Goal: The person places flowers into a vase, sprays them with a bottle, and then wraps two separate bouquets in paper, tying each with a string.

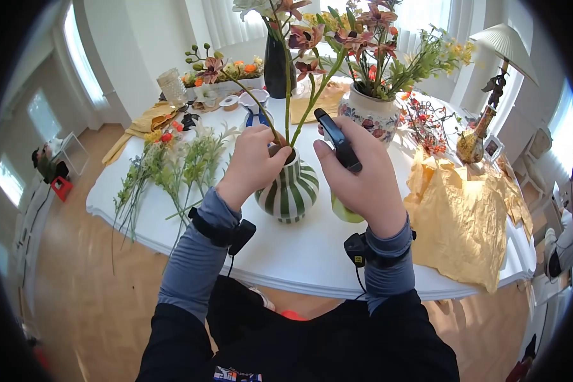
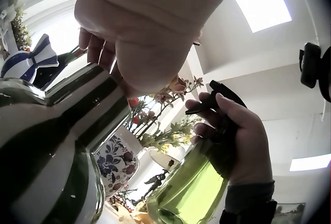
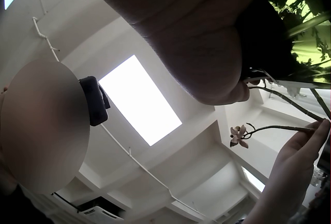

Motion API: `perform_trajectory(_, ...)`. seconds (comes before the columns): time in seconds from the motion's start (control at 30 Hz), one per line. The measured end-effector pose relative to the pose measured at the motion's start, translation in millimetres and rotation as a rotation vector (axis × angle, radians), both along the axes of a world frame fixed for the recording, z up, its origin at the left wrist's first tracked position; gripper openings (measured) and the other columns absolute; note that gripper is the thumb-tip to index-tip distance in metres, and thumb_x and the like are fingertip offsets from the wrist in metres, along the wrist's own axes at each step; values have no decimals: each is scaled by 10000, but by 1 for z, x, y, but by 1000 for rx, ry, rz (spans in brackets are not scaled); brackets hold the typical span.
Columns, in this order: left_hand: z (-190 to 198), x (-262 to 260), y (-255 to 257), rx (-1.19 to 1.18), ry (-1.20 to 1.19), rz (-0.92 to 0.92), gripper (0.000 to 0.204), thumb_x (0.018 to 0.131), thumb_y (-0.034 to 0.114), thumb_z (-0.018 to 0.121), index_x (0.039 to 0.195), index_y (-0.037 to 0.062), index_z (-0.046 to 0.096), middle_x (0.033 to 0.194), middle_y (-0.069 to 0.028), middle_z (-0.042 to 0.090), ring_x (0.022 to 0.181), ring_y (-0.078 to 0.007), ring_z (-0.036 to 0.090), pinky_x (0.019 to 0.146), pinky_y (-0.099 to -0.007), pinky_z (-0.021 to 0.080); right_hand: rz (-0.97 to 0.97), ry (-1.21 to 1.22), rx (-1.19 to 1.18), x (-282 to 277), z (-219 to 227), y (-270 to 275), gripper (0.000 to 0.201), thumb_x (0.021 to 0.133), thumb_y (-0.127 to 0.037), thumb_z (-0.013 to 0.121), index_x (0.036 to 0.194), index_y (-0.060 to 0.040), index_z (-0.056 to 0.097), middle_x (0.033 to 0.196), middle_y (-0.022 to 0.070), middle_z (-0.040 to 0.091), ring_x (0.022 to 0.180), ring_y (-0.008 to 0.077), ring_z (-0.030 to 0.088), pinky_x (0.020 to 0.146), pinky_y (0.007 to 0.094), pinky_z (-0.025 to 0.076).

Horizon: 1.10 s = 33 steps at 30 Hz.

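A green-and-white striped vase (image 1: pixel 290 194) stands near the front of the table, with orchid stems (image 1: pixel 288 95) rising from its mouth and brownish-pink blooms on top. At the vase's neck, my left hand (image 1: pixel 256 159) pinches an orchid stem; its fingertips are partly hidden behind the hand in the head view. In the right wrist view this stem leans out with one small bloom (image 3: pixel 239 136). My right hand (image 1: pixel 366 175) grips a spray bottle (image 2: pixel 189 188) by its black head, just right of the vase. Yellow-green liquid or glass shows below that grip.
Loose cut flowers (image 1: pixel 184 156) lie left of the vase. Behind it are a blue-and-white striped vase (image 1: pixel 254 114), a black vase (image 1: pixel 279 67) and a floral pot (image 1: pixel 369 114) with flowers. Gold crumpled fabric (image 1: pixel 458 216) hangs over the right front edge; a lamp (image 1: pixel 503 48) stands beyond.
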State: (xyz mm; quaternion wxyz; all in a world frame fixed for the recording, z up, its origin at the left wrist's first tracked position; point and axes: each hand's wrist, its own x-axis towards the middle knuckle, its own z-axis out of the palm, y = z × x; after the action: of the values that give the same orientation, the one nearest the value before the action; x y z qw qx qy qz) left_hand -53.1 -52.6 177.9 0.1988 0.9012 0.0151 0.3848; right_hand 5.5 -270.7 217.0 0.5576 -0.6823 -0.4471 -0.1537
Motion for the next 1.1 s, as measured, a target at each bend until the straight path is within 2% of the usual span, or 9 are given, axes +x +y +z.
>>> perform_trajectory(0.13,-9,3,8,-45,144,-35,237,881,230,733,877,-7,735,890,-172,687,910,-363,647,834,-446,503,-4,-4,-19,1,-1,1,279,919,-205,723,1109,-7,672,879,162,688,737,316,690,681,382,535)
perform_trajectory(0.2,-12,6,3,-66,-133,20,257,933,238,695,948,-18,716,950,-188,680,926,-365,645,854,-437,499,3,-13,-7,3,-2,2,278,919,-207,722,1106,-7,671,877,162,687,738,320,690,682,384,535)
perform_trajectory(0.43,-9,-13,19,-109,-53,-55,262,1001,194,606,1116,-26,688,1010,-201,689,943,-357,646,876,-418,499,-1,-15,26,1,-4,4,270,923,-210,715,1098,-11,669,870,164,686,741,332,689,686,392,538)
perform_trajectory(0.6,-55,-43,66,-416,158,212,290,973,177,626,1183,-14,681,1084,-204,706,997,-345,663,893,-417,518,-10,-24,46,1,-6,4,268,926,-213,712,1099,-13,669,871,166,688,745,332,689,691,393,541)
perform_trajectory(0.7,-112,-69,104,-298,267,389,311,926,204,675,1138,-23,680,1056,-200,701,985,-352,662,878,-430,523,-14,-29,11,2,-5,4,267,925,-215,713,1097,-15,671,870,164,688,745,332,687,691,394,539)
perform_trajectory(0.77,-129,-91,103,-284,338,492,322,905,218,695,1112,-27,668,1037,-202,695,979,-356,661,877,-437,521,-19,-43,26,3,-7,5,312,911,-160,776,1144,12,661,851,78,679,714,129,601,674,284,500)
perform_trajectory(0.87,-150,-120,95,-252,409,655,348,877,236,720,1082,-32,638,982,-201,682,951,-366,657,863,-450,520,-9,-28,37,1,-7,5,307,914,-155,771,1148,9,660,873,84,680,738,136,611,691,286,505)
perform_trajectory(0.9,-155,-126,91,-231,406,713,359,870,242,725,1076,-33,620,947,-198,676,929,-373,655,849,-456,521,18,-17,57,1,-7,7,261,932,-200,711,1099,-2,672,855,150,675,717,289,676,672,363,529)
perform_trajectory(1.1,-179,-138,81,-599,237,684,411,895,169,730,1199,-55,568,887,-144,678,823,-311,681,759,-406,537,44,-8,-26,-1,-5,9,260,928,-190,716,1099,0,669,857,151,669,716,286,668,672,362,520)
